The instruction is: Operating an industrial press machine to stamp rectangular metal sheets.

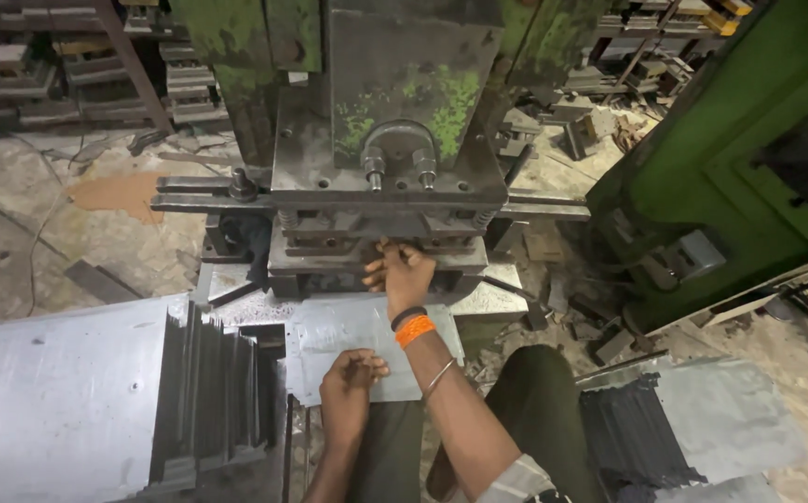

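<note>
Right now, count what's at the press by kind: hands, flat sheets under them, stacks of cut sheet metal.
Hands: 2, left hand, right hand
Flat metal sheet: 1
Stacks of cut sheets: 2, left stack, right stack
Total: 5

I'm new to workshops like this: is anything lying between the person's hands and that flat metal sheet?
Nothing visible. The left hand rests on the metal sheet, and the right hand reaches over its far edge to the press die.

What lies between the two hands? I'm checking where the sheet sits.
In the head view, only the flat grey metal sheet spans between the left hand, pressing its near edge, and the right hand at the press die.
</note>
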